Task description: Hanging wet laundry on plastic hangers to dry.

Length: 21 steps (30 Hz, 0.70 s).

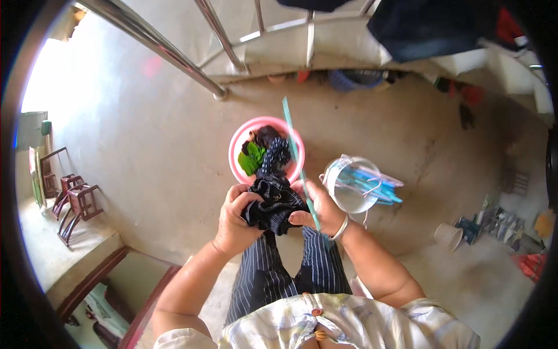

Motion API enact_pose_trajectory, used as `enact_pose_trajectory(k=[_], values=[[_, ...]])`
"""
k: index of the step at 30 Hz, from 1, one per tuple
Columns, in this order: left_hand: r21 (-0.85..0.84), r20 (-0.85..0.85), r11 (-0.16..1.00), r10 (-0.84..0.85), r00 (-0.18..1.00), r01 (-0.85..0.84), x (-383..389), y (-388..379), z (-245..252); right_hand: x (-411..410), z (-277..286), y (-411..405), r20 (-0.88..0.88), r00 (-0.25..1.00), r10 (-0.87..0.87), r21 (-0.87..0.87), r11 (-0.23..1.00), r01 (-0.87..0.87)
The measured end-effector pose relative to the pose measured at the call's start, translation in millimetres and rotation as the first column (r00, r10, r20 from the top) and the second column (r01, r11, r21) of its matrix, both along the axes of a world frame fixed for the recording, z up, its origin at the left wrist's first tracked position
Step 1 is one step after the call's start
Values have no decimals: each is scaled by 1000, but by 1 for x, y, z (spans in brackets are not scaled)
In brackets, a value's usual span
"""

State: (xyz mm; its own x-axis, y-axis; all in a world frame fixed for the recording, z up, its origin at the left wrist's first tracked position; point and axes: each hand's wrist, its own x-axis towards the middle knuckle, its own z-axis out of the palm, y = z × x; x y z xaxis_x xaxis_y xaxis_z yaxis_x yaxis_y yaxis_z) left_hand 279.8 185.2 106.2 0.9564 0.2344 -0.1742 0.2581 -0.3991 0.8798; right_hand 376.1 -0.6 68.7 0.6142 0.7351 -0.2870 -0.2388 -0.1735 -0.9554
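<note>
My left hand grips the left side of a black garment with fine light stripes and a gathered waistband. At its right side is my right hand, which also holds a thin teal strip, apparently a plastic clothes hanger seen edge-on. The garment is bunched up over the near rim of a pink basin. Inside the basin lie a bright green cloth, a dark white-dotted cloth and other dark clothes.
Right of the basin, a white bucket holds several blue and pink hangers. A metal stair railing crosses the top left, with dark clothing hanging at top right. Wooden chairs stand far left. A white basket lies at right.
</note>
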Motion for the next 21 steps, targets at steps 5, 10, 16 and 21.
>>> enact_pose_trajectory(k=[5,10,16,21], values=[[-718,28,691,148,989,-83,-20,30,100,37,135,1,-526,843,-108,51,986,158],[-514,35,830,270,962,-214,-19,60,159,53,244,-18,-80,996,26,-13,1000,-27],[-202,473,979,87,877,12,-19,81,273,68,353,-44,594,800,85,-181,983,30],[351,873,916,-244,421,-197,-26,73,376,54,432,-53,670,679,-301,236,953,190]])
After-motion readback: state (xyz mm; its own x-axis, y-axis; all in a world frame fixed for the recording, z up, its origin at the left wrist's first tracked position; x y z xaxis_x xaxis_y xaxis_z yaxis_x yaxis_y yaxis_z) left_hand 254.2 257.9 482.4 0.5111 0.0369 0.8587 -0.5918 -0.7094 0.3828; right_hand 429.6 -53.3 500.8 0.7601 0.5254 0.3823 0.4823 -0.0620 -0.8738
